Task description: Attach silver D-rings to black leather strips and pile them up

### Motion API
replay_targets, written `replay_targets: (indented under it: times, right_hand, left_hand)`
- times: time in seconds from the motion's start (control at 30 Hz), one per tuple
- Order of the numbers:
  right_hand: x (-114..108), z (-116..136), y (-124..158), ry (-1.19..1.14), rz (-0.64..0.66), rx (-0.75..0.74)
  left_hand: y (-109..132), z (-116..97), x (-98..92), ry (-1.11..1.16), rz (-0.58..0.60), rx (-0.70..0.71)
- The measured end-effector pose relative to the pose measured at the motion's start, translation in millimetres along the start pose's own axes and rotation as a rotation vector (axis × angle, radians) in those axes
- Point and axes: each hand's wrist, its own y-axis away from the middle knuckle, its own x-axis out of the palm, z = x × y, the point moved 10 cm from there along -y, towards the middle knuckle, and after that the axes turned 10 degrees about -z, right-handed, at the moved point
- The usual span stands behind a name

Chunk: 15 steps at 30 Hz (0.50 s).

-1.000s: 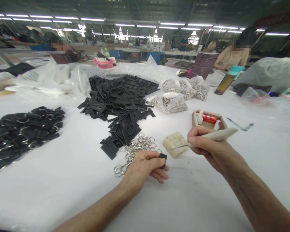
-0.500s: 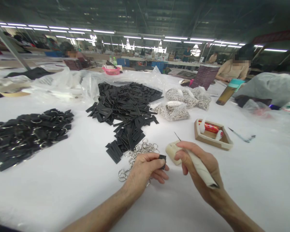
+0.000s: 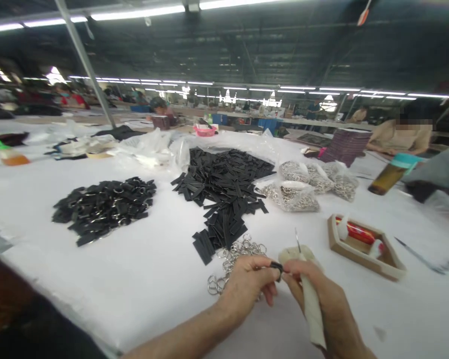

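- Now, low centre of view: left hand pinches a small black piece between thumb and fingertips, fingers curled tight around it.
- Right hand meets it from 3 o'clock, fist wrapped around a white-handled tool; its thin metal point sticks up toward 12 o'clock. Right fingertips touch the black piece too.
- Pale block sits on the white bench just behind both hands.
- Loose metal rings lie at 11 o'clock of the left hand, touching the near end of the black strip pile.
- Second black heap with rings lies well off at 10 o'clock.
- Bagged rings at 1 o'clock; wooden tray with a red tube at 2 o'clock.
- Another person sits at the far right edge, at the bench's back.
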Motion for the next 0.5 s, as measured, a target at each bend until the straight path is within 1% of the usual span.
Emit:
replay_targets:
  times: [0.1, 0.17, 0.2, 0.27, 0.33, 0.43, 0.5]
  right_hand:
    - [-1.0, -3.9, 0.3, 0.029, -0.053, -0.008]
    - [-2.9, -0.2, 0.0, 0.032, -0.067, -0.023]
    - [-2.9, 2.3, -0.3, 0.032, -0.058, -0.021]
    - [3.6, 4.8, -0.8, -0.002, 0.017, 0.017]
    - [4.2, 2.3, -3.3, -0.022, 0.010, 0.078]
    - [4.0, 1.1, -6.8, -0.030, -0.016, 0.085]
    - [2.4, 1.0, -7.5, -0.029, -0.037, 0.068]
  left_hand:
    - [1.6, 0.2, 3.0, 0.021, 0.016, -0.015]
    - [4.0, -2.8, 4.8, 0.039, 0.025, -0.009]
    - [5.1, -4.9, 5.2, 0.039, 0.025, 0.000]
    - [4.6, -10.2, 2.1, 0.005, 0.001, 0.039]
    - [0.4, -10.4, 1.3, -0.021, 0.016, 0.041]
    - [-6.6, -10.0, 2.7, -0.059, 0.059, 0.064]
    - [-8.2, -10.1, 2.7, -0.078, 0.065, 0.087]
